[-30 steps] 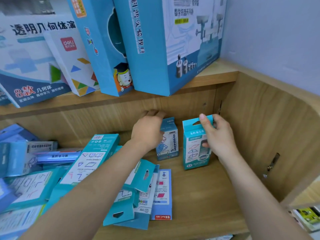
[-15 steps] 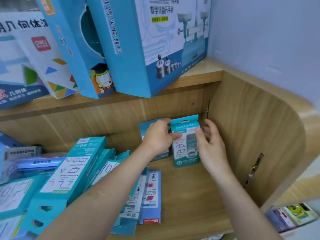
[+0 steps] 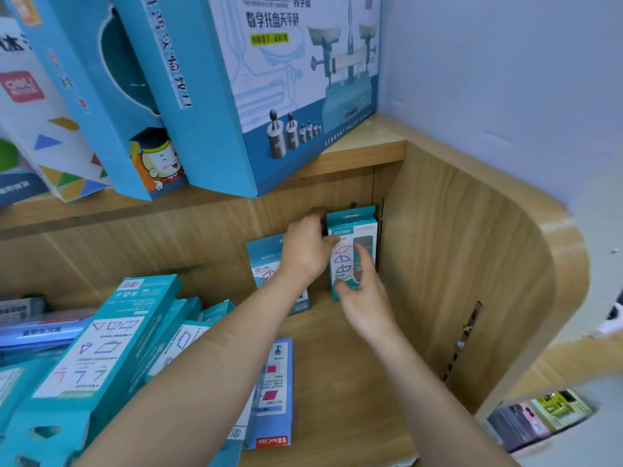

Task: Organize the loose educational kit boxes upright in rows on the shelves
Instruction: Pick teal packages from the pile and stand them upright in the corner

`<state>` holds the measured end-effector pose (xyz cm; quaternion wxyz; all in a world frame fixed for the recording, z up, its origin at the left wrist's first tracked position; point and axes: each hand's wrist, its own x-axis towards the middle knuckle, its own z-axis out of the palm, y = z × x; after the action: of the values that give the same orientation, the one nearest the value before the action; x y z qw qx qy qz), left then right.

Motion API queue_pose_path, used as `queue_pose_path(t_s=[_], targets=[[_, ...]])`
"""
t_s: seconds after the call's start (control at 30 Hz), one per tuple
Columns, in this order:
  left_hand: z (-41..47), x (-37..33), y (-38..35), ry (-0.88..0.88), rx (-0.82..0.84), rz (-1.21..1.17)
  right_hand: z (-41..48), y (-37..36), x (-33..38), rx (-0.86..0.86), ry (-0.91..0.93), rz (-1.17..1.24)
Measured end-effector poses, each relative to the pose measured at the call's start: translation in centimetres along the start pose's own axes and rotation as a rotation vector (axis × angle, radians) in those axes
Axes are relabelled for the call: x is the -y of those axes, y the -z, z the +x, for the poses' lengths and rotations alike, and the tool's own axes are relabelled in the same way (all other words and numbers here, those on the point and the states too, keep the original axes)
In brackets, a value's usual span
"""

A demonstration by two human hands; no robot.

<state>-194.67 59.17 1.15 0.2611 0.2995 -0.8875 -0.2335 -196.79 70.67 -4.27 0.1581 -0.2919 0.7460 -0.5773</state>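
Shelving: the lower shelf [image 3: 354, 382] is closed on its right by a wooden side panel [image 3: 455, 264]. The board above carries large cartons, among them a balance-scale box [image 3: 286, 96] leaning left.

Stock not yet sorted: a heap of loose kit boxes [image 3: 101, 348] lies tilted and overlapping on the left of the lower shelf. A flat blue box [image 3: 274, 392] lies face up just beside the heap.

Row in progress: a second kit box [image 3: 266, 264] stands upright at the back, partly hidden by the left wrist. Just to its right stands the teal kit box [image 3: 352, 227], upright in the rear right corner, close to the side panel.

Change: one second ago the teal kit box stood further forward and well clear of the corner, pinched in the right hand, while the left hand was at the second kit box. It has since been pushed back into the corner.

Hands: the left hand [image 3: 308, 246] has its fingers curled round the upper left edge of the teal kit box. The right hand [image 3: 365, 298] is uncurled, its straight fingers [image 3: 365, 261] laid against the box front.

Assessment: the first corner position appears filled. The row can probably be built leftward from here, and most of the stock remains to be stood up.
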Motion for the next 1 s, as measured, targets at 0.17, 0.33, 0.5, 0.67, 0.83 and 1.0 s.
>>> queue_pose_path(t_s=[0.17,0.33,0.5,0.67,0.83,1.0], targets=[[0.0,0.2,-0.6,0.036,-0.070,-0.078,1.0,-0.3,0.7,-0.021,0.051,-0.024],[-0.3,0.5,-0.9,0.026,-0.126,-0.114,2.2,-0.3,0.8,-0.046,0.061,-0.027],[-2.4,1.2,2.4,-0.006,-0.180,-0.019,3.1,-0.1,0.2,-0.086,-0.005,-0.005],[-5.0,3.7,7.4,-0.014,-0.174,0.264,3.2,0.0,0.0,-0.098,0.021,0.025],[-5.6,5.8,8.6,0.122,-0.013,0.406,2.6,-0.2,0.1,-0.130,0.064,0.048],[-5.0,6.7,7.0,0.170,0.152,0.401,1.6,-0.2,0.1,-0.104,0.037,0.046]])
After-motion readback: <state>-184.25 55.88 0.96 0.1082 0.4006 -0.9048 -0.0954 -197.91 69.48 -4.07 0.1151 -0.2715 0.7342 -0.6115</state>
